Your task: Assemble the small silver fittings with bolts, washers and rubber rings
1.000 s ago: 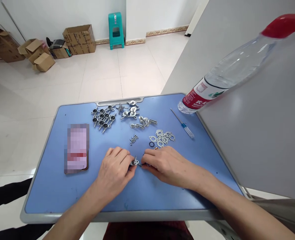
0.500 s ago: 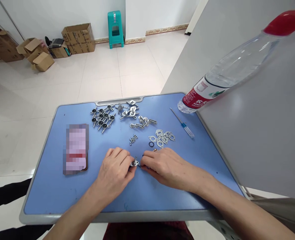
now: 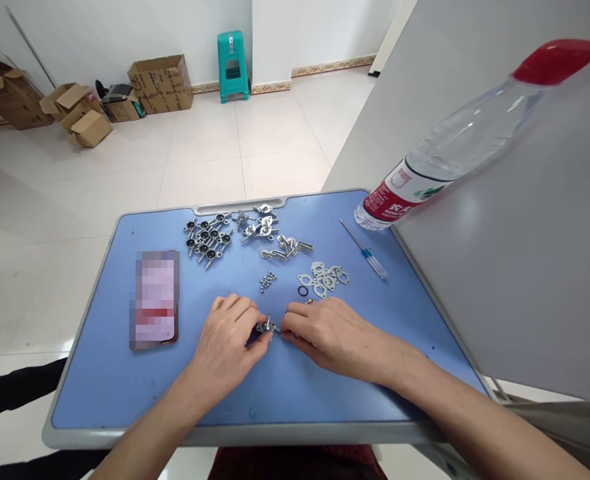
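Between my hands, just above the near middle of the table, is a small metal valve (image 3: 267, 327) with a flange and a thin upright stem. My left hand (image 3: 232, 340) is closed, thumb and fingertips pinching the valve from the left. My right hand (image 3: 319, 333) is closed at its right side, fingertips at a short metal stub; whether it grips anything more is hidden. Beyond my right fingers lie a black O-ring (image 3: 303, 291), flat metal plates (image 3: 323, 279) and a small brass-coloured part (image 3: 309, 301). Tiny screws (image 3: 267, 281) are heaped ahead of the valve.
Farther back sit valve bodies with black discs (image 3: 207, 237), assembled metal pieces (image 3: 265, 225) and metal levers (image 3: 285, 247). A phone (image 3: 155, 300) lies left, a screwdriver (image 3: 365, 250) right. A water bottle (image 3: 405, 190) stands at the right edge. Boxes (image 3: 162, 83) and a stool (image 3: 233, 67) are beyond.
The valve has turned slightly between my fingers: its light plate faced up before, now a darker flange shows and the stem stands more upright. The view has shifted a little.
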`<state>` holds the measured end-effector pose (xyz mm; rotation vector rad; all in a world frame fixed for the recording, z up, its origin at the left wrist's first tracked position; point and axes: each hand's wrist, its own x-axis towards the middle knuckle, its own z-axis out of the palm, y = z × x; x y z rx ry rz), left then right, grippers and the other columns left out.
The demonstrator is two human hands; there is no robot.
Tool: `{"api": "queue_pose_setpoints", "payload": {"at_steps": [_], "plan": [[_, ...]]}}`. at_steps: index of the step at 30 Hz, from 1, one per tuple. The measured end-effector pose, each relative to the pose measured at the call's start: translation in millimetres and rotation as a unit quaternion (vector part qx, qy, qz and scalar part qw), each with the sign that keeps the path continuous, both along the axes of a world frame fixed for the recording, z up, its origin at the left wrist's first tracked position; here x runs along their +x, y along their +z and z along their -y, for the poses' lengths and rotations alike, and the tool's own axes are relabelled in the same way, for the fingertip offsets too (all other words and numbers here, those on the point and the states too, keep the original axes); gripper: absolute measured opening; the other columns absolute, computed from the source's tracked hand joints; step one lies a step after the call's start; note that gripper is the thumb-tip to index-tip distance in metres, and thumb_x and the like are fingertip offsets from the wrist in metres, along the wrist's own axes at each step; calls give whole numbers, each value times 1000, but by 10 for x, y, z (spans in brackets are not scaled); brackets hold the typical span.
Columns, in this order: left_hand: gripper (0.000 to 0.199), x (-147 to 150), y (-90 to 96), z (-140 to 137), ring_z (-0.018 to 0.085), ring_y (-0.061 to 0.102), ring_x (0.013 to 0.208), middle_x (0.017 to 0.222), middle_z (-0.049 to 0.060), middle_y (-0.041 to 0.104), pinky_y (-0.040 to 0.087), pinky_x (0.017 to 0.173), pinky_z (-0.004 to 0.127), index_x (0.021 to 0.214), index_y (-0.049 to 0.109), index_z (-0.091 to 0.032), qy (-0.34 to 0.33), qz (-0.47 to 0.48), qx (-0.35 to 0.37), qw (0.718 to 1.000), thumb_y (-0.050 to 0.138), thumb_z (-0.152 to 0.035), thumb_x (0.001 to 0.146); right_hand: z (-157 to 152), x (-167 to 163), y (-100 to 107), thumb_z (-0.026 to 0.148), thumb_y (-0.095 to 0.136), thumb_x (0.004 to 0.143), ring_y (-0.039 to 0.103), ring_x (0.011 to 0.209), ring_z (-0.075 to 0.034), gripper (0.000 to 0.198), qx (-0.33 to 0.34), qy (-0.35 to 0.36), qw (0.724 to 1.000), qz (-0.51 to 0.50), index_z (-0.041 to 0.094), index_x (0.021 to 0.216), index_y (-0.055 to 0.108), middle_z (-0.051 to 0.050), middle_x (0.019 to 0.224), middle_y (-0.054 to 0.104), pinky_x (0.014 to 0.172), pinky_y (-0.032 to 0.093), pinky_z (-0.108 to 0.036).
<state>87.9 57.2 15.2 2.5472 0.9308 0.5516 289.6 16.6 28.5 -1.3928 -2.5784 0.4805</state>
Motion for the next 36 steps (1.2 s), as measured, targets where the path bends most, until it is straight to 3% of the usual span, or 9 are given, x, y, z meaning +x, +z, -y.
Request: {"api": "queue_pose_setpoints", "payload": {"at_steps": [24,29,36], "plan": [[6,-2,2,21,19,55,79,82,1,64,39,69,34,82,57,-18,14,-8,-14,1000,61,-15,84,-20,-14,-91,16,46,95,46,55,-10,22,29,-30,998,-54,16,83,64,-1,72,60,49,20,-26],[7,-7,-2,2,19,55,78,82,1,65,40,70,35,82,57,-19,16,-3,-7,1000,62,-13,82,-116,154,-33,18,48,95,49,57,-11,18,78,-102,989,-79,17,89,65,-2,76,62,52,27,-24],[7,-13,-1,-23,19,56,79,83,0,66,41,70,34,83,59,-19,23,-9,5,1000,61,-13,82,-250,289,-101,16,50,92,53,61,-12,15,89,-171,978,-79,18,90,65,-4,86,64,55,33,-24]]}}
